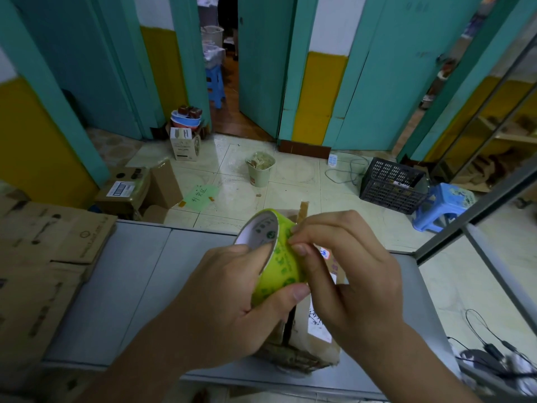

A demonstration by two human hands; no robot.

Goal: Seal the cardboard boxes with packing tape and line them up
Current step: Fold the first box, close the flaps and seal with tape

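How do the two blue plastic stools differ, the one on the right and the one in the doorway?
The right stool is pale blue, stands on the tiled floor and carries nothing. The doorway stool is deeper blue, stands farther back on brown flooring and has something resting on it. Both stand upright.

Glossy plastic tape roll (276,263); matt rough cardboard box (305,344); smooth table (130,286).

The grey tabletop (122,286) carries flat cardboard (37,257) on its left and a box (305,341) near the front.
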